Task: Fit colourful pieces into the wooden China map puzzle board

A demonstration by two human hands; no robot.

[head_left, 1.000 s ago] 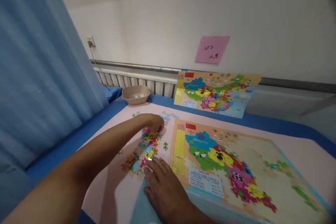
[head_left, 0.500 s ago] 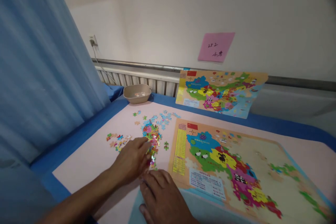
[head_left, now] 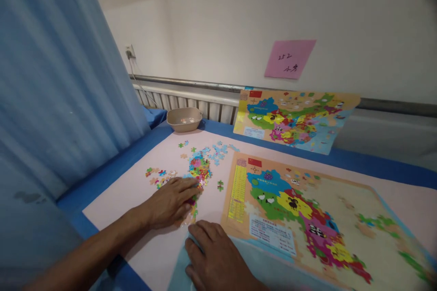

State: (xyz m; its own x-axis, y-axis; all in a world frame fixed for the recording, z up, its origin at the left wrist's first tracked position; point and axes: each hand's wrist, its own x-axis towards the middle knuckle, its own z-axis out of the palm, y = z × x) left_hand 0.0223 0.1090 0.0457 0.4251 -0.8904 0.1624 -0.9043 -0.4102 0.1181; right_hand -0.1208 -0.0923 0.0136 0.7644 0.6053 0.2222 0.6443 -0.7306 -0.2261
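My left hand [head_left: 174,201] lies over a heap of jigsaw puzzle pieces [head_left: 199,166], fingers stretched forward and touching some of them; its fingertips partly hide the pieces below. Low in the view, my right hand [head_left: 218,254] rests with slightly bent, parted fingers at the near left corner of the puzzle board [head_left: 230,207]. On that board a colourful map is partly filled in on the left and middle, with small green patches farther right. One green piece [head_left: 220,185] lies alone between the heap and the board.
Behind the board a printed map sheet [head_left: 290,120] leans upright. A beige basin [head_left: 184,120] with a few pieces stands at the back left. Blue pieces [head_left: 218,152] and other loose pieces [head_left: 160,175] lie scattered on pink paper. A blue curtain [head_left: 68,82] hangs at left.
My left hand has slid a little back along the heap, uncovering more pieces near its far end. My right hand stays at the board's corner. The view has shifted slightly left.
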